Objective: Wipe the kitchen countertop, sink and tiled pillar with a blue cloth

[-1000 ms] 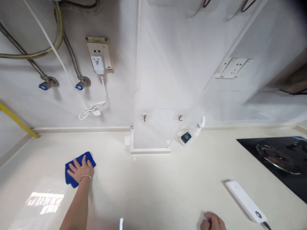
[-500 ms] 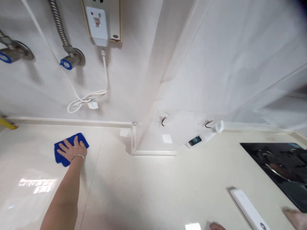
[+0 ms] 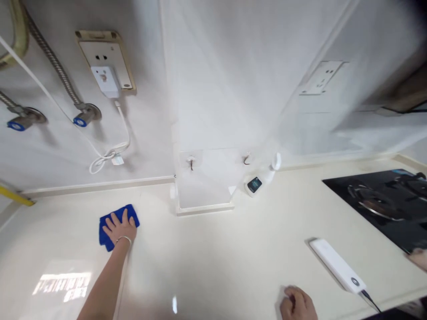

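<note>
My left hand (image 3: pixel 120 229) lies flat on a folded blue cloth (image 3: pixel 106 240), its fingers spread and pressing the cloth against the white countertop (image 3: pixel 200 253). A thin bracelet circles that wrist. At the bottom, my right hand (image 3: pixel 298 304) rests on the counter with its fingers curled in; nothing shows in it. To its right lies a long white device (image 3: pixel 336 264) with a round dark button and a black cable at its near end.
A white spray bottle (image 3: pixel 265 175) stands near the boxed-in wall section (image 3: pixel 207 182) with hooks. At right is a black gas hob (image 3: pixel 383 200), with another person's hand (image 3: pixel 418 258) beside it. A plug (image 3: pixel 105 82), its coiled cord and valves (image 3: pixel 86 116) are on the wall.
The view has shifted, bringing more of the right-hand wall and counter into sight. My left hand still presses on the cloth. More of my right hand now shows.
</note>
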Action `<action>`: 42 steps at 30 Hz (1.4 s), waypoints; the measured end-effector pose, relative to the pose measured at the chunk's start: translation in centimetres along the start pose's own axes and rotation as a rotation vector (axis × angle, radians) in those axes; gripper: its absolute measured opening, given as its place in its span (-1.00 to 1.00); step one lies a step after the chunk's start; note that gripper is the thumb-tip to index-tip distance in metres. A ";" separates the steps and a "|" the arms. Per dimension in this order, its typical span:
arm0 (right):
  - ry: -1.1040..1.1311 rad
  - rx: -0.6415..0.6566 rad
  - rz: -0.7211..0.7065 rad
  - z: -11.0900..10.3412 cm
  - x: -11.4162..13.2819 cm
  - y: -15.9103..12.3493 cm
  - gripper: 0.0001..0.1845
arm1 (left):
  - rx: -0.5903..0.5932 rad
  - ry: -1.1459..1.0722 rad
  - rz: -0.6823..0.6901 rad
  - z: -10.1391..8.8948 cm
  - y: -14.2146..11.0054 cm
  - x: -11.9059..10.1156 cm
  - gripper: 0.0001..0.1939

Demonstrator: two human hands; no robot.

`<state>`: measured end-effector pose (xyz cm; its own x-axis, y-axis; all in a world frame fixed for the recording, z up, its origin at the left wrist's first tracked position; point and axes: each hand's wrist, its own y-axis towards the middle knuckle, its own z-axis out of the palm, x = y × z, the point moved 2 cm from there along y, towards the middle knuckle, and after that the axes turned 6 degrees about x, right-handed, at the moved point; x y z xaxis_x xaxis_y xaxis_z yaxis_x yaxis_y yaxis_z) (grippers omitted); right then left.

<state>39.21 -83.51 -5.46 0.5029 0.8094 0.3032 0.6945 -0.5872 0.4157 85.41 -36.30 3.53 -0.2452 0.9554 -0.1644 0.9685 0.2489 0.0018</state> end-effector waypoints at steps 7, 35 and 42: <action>0.056 -0.021 0.019 -0.5 1.5 0.5 -0.80 | -0.060 0.139 0.230 1.8 -10.5 -5.6 -0.43; 0.204 -0.122 0.114 -1.6 3.8 1.7 -0.81 | -0.022 -0.103 1.218 6.6 -33.3 -14.6 -0.40; 0.217 -0.111 0.102 -1.4 3.4 1.4 -0.81 | -0.093 0.040 0.640 3.6 -23.2 -8.2 -0.51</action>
<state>41.18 -81.62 -2.62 0.4373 0.7336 0.5202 0.5792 -0.6722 0.4611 65.11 -50.49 1.29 0.3767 0.9240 -0.0654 0.9163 -0.3614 0.1726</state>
